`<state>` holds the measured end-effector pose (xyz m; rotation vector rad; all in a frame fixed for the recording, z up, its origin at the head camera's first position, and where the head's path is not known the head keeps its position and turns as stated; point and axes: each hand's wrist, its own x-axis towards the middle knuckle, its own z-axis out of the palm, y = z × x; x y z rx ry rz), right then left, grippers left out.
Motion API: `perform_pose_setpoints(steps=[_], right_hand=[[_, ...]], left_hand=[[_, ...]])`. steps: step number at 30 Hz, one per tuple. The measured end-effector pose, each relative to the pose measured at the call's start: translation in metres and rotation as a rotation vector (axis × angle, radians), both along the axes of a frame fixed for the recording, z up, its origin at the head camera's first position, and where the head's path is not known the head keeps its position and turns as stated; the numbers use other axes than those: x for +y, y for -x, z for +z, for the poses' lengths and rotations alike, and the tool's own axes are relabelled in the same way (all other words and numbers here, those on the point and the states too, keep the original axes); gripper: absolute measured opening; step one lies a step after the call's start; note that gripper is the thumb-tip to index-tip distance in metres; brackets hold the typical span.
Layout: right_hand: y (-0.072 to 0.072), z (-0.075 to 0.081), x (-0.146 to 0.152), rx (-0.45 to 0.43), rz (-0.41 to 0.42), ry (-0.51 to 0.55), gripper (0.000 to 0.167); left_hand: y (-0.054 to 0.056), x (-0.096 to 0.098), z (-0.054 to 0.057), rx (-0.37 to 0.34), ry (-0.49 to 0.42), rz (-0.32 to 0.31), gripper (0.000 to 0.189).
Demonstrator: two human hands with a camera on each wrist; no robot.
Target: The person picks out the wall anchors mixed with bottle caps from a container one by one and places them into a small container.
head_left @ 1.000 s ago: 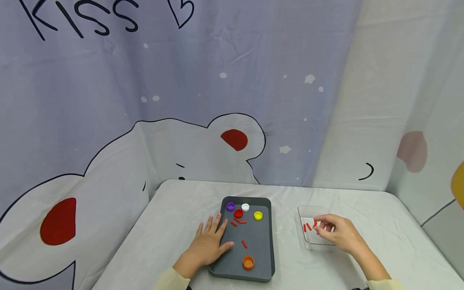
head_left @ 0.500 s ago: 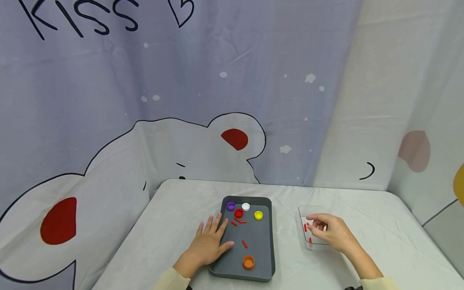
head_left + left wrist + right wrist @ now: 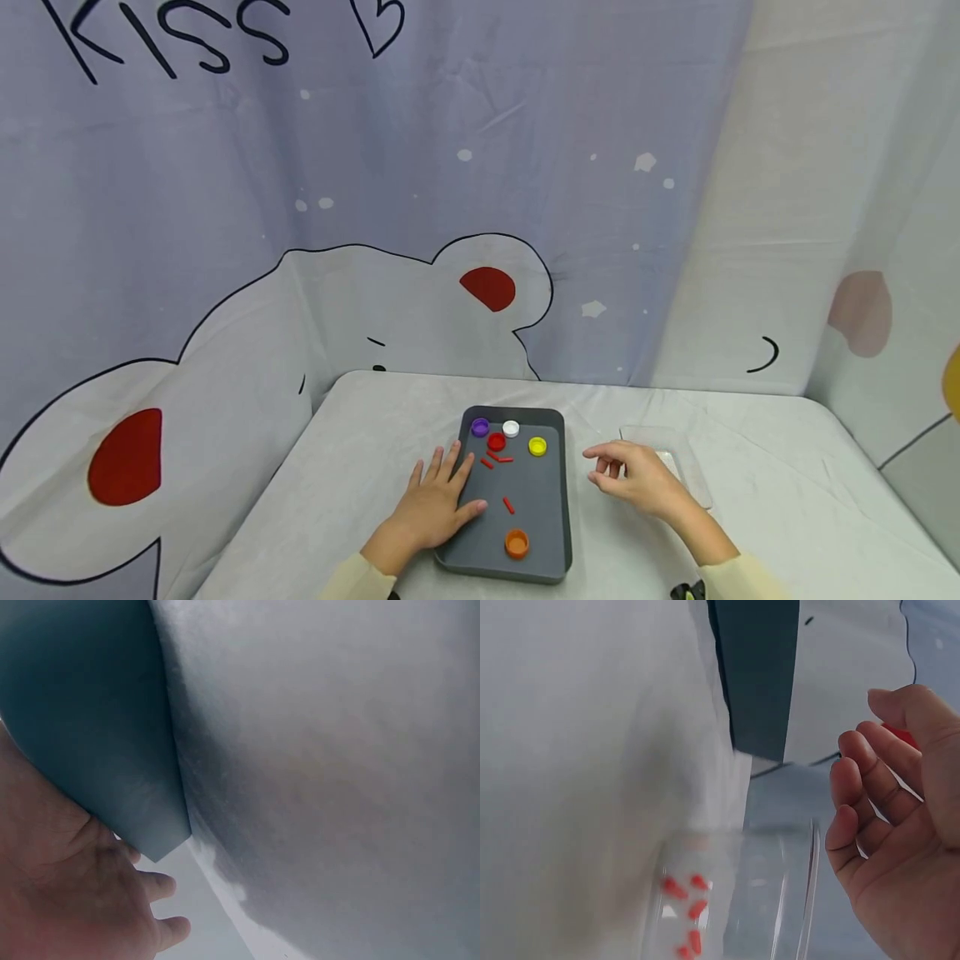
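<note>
My left hand (image 3: 431, 504) rests with spread fingers on the left rim of a dark grey rectangular tray (image 3: 543, 517). Several short red sticks (image 3: 508, 505) lie loose on the tray. My right hand (image 3: 641, 482) is in the air between the tray and a clear plastic box (image 3: 699, 479), partly covering the box in the head view. A gap shows between its thumb and forefinger, and nothing is visible in them. Several red pieces (image 3: 695, 941) lie in the box, blurred in the right wrist view. The left wrist view shows the tray's outer side above my palm.
Small round purple (image 3: 480, 427), white (image 3: 511, 428), red (image 3: 497, 442) and yellow (image 3: 537, 447) cups stand at the tray's far end. An orange cup (image 3: 517, 543) stands at its near end. White cloth (image 3: 375, 417) covers the table; a printed curtain (image 3: 375, 167) hangs behind.
My right hand held a red stick over the clear box one second ago. Its fingers have since released it, and the hand has moved left towards the tray. The left hand has stayed put.
</note>
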<state>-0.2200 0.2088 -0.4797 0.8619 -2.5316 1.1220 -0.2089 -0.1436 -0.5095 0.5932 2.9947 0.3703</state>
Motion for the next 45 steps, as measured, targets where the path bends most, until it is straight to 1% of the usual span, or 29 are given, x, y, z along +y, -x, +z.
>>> perform_pose_setpoints(steps=[8, 12, 15, 19, 25, 35, 38, 41, 45], right_hand=[[0.003, -0.001, -0.026, -0.047, 0.079, -0.013, 0.024], [0.005, -0.002, -0.037, -0.036, 0.123, -0.032, 0.025], [0.006, -0.003, -0.044, -0.043, 0.163, -0.046, 0.026], [0.007, -0.002, -0.053, -0.095, 0.196, -0.075, 0.028], [0.009, -0.003, -0.067, -0.127, 0.242, -0.118, 0.033], [0.012, -0.007, -0.084, -0.233, 0.252, -0.179, 0.038], [0.014, -0.007, -0.088, -0.255, 0.259, -0.218, 0.039], [0.015, -0.006, -0.092, -0.280, 0.269, -0.262, 0.039], [0.018, -0.009, -0.097, -0.282, 0.267, -0.336, 0.040]], left_hand=[[0.000, 0.000, -0.001, 0.020, 0.005, -0.003, 0.079], [0.000, 0.000, -0.001, 0.017, -0.001, -0.003, 0.078], [-0.001, 0.001, 0.000, 0.013, -0.002, -0.001, 0.079], [0.000, 0.001, 0.001, 0.009, 0.008, 0.004, 0.079], [0.000, 0.001, 0.000, 0.015, 0.006, 0.008, 0.079], [0.001, 0.000, -0.004, 0.023, 0.014, 0.005, 0.079], [0.001, 0.000, -0.004, 0.021, 0.016, 0.004, 0.079], [0.000, 0.000, -0.003, 0.017, 0.018, 0.004, 0.079], [-0.002, 0.001, 0.000, 0.004, 0.020, 0.005, 0.079]])
